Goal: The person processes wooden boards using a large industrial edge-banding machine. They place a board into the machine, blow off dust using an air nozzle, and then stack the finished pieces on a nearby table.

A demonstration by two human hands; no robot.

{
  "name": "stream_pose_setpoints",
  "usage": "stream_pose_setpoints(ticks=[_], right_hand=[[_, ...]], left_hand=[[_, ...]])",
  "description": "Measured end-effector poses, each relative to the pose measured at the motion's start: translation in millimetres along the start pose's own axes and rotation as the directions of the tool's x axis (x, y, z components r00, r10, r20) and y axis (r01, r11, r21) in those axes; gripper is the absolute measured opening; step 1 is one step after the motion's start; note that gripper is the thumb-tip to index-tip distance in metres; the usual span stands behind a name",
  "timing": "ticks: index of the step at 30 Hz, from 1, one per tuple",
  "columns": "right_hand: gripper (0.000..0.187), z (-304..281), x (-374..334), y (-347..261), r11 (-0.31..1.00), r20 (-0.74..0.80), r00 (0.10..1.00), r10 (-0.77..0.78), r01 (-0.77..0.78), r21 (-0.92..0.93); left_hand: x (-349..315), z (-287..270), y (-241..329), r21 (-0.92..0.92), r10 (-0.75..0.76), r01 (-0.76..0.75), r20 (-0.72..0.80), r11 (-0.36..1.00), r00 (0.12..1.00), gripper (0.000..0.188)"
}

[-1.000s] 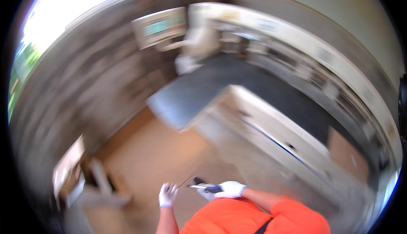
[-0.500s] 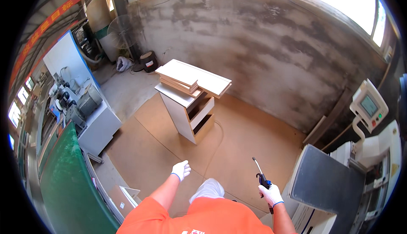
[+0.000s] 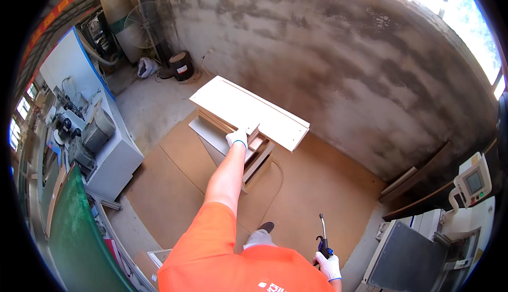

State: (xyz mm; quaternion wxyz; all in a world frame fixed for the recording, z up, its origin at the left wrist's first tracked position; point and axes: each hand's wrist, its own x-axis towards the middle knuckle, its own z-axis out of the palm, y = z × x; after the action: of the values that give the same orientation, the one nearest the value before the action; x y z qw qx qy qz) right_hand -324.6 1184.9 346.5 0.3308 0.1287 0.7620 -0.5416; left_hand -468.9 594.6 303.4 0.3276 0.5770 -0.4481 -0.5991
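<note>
Head camera: just left of the frame's centre, the left hand, in a white glove, reaches the near edge of the stacked white boards; its fingers are partly hidden there, so I cannot tell whether they pinch a board or only touch it. The boards lie on a small cabinet with a pale top and open compartments, the uppermost board jutting past it toward the right of the frame. At the lower right of centre, the gloved right hand is wrapped around the handle of a black-and-blue air gun, its thin metal nozzle pointing up the frame. Brown floor sheeting spreads beneath the cabinet, and a dark shoe shows at lower centre. A machine with a dark grey table fills the lower right, a control panel above it; a grey motor sits at the left, over a green surface at lower left.
</note>
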Motion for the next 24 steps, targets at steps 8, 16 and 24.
stream_pose_setpoints(ticks=[8,16,24], right_hand=[[0.019,33.8,9.5,-19.7,0.999,-0.004,1.000,0.031,-0.031,0.015],[0.018,17.9,3.8,-59.1,0.979,-0.030,0.993,-0.114,0.117,0.165],[0.045,-68.0,-75.5,-33.3,0.650,-0.152,0.890,-0.430,0.422,0.632]], left_hand=[[-9.9,-66.4,-42.2,-0.331,-0.146,0.329,0.474,0.884,0.869,0.051],[-238.3,-135.4,-65.6,0.097,-0.123,0.081,0.888,0.992,0.442,0.058],[-456.4,-111.9,-95.0,0.315,-0.333,-0.119,0.925,0.941,-0.181,0.056]])
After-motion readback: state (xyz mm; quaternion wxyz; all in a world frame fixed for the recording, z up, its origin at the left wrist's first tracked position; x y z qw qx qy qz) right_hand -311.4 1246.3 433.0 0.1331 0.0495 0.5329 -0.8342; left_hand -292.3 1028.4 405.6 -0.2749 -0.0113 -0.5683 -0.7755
